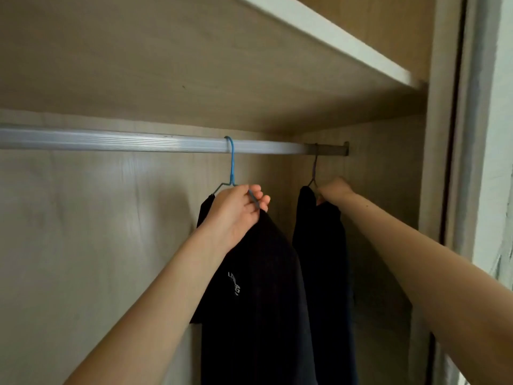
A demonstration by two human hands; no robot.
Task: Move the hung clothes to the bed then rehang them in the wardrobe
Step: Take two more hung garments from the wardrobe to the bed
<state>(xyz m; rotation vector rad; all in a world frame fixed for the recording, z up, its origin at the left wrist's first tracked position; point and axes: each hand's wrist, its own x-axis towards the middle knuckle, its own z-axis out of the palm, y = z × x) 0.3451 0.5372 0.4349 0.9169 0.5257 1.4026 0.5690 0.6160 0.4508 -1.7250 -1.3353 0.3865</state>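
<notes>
A silver rail (111, 140) runs across the wardrobe. Two dark garments hang from it. The nearer black shirt (258, 295), with small white lettering, hangs on a blue hanger (231, 165). My left hand (236, 211) grips that hanger's shoulder wire, fingers curled round it. Further right a second dark garment (322, 259) hangs on a grey hanger (315, 169) near the rail's end bracket. My right hand (334, 190) grips the top of that hanger at the garment's neck.
A light wooden shelf (319, 34) sits above the rail. The wardrobe's back panel (83, 232) is pale wood. The right side wall (388, 176) and a sliding door frame (455, 134) stand close beside my right arm.
</notes>
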